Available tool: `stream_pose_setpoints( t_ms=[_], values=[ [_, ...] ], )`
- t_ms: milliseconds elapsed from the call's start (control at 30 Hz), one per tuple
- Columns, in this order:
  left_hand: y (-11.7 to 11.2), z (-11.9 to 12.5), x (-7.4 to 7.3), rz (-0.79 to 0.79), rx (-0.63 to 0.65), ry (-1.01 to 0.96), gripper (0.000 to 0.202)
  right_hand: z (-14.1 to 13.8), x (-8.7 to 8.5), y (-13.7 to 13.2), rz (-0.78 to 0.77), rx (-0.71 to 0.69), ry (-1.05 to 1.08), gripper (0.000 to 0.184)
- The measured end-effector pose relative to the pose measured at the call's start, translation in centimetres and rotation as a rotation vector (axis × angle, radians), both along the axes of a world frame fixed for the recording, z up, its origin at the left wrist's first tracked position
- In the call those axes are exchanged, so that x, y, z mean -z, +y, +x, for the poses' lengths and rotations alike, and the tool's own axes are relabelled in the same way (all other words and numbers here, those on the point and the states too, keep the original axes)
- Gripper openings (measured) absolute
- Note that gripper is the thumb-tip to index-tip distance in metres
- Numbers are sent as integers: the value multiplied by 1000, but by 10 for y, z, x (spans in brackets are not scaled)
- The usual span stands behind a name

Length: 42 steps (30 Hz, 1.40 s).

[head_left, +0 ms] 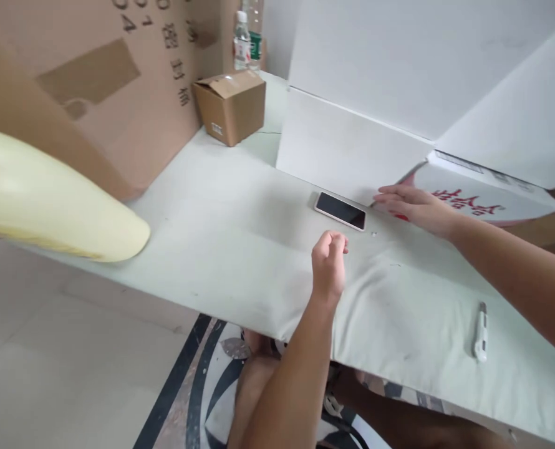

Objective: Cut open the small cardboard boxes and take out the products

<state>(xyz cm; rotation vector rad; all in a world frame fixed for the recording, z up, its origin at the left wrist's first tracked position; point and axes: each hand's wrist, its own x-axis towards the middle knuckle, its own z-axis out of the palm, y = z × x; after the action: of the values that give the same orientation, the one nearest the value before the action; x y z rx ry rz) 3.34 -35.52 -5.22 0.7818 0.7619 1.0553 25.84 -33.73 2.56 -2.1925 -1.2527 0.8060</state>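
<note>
My left hand (328, 262) is curled into a fist above the cloth, just in front of a phone (340, 211); nothing sticks out of the fist. The phone lies flat, its dark screen up, in a pale case. Farther right, my right hand (413, 206) has its fingers stretched out to the left and holds nothing. It is over the near side of a white carton with red lettering (469, 199), beside the lower edge of a large white panel (347, 140). Whether the fingertips touch the panel, I cannot tell.
A white utility knife (481, 333) lies at the right on the cloth-covered table (212, 231). At the back left are a small cardboard box (233, 109), plastic bottles (242, 47) and a big carton (118, 81). A rounded pale-yellow object (57, 193) overhangs the left edge.
</note>
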Motion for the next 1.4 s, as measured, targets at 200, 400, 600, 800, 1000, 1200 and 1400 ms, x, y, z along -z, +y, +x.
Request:
stream_pose_setpoints(
  t_ms=[200,400,600,800,1000,1200,1400],
  values=[
    [25,-36,6,-104,-74,-152,24,-120,30,138,163,-200,-346,36],
    [66,-68,29,-211,-146,-137,23,-228,39,286,327,-379,-617,49],
    [88,-87,44,-224,-169,-107,24,-279,38,387,359,-415,-626,54],
    [90,-98,42,-230,-148,-151,26,-264,45,396,273,-340,-641,68],
    [91,-108,41,-226,-168,-146,22,-250,40,349,231,-350,-760,54],
    [92,-116,37,-166,-222,-131,27,-227,40,263,267,-427,-770,68],
    [91,-119,35,-116,-373,48,24,-188,53,122,434,-464,-738,66]
  ],
)
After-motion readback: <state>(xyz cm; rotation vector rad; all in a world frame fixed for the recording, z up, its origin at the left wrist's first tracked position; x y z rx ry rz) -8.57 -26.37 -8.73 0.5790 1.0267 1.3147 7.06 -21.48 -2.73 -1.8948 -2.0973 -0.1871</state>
